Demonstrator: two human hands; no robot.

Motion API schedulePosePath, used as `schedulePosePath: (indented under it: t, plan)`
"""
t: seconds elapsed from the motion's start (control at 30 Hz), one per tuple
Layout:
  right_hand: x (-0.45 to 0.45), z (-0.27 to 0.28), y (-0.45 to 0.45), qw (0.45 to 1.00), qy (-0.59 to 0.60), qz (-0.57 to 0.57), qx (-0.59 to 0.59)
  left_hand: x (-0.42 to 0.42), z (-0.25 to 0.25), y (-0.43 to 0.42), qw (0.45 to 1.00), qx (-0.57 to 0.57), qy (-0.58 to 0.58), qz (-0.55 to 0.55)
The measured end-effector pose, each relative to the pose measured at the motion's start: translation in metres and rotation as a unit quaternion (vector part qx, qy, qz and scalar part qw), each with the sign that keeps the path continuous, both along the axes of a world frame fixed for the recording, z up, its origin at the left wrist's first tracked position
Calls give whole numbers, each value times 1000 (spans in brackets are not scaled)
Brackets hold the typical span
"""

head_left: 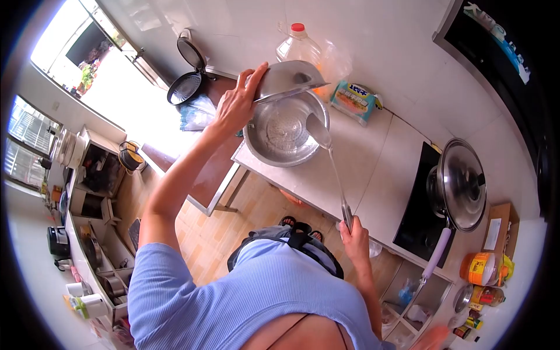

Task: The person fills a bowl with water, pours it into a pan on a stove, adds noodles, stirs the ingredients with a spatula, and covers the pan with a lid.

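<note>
My left hand (236, 104) grips the rim of a metal bowl (289, 77), which is tipped on its side over the far part of a larger metal basin (254, 146). The basin stands on the counter, and its inside looks shiny; I cannot tell what is in it. My right hand (354, 238) is closed around the handle end of a long-handled metal spoon (319, 131). The spoon's head is over the right side of the basin. Whether it touches the basin wall is unclear.
Against the wall stand a red-capped oil jug (298, 44) and a blue-green packet (356, 100). A lidded pan (461, 184) sits on the black cooktop (415, 216) at right. An open black waffle-type pan (186, 86) lies at left. Jars (479, 267) line the right end.
</note>
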State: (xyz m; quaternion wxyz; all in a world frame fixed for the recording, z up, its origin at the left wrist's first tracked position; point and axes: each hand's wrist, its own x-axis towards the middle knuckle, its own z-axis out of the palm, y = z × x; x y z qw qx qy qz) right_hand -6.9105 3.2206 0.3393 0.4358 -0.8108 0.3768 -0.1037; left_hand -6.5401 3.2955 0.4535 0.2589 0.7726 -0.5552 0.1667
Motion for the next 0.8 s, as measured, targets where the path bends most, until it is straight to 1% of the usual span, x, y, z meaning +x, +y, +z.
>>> schedulePosePath:
  t: [0.23,0.43,0.53,0.63,0.73,0.8]
  plan:
    - [3,-5,-4,1000,9,-2,7,-7,15,4,999,33,-21,24]
    - [3,-8,-5,1000,0,-6,12,-10,17,4,999,39,-21,23]
    - [3,-8,-6,1000,-2,-6,14,-8,15,5,996,77,-14,42]
    - [3,-8,-6,1000,-4,-6,16,-8,12,5,996,80,-10,45]
    - [4,-9,-7,1000,-5,-7,12,-4,7,6,999,36,-28,28]
    - [4,-9,-7,1000,-10,-12,14,-6,17,10,997,29,-35,61]
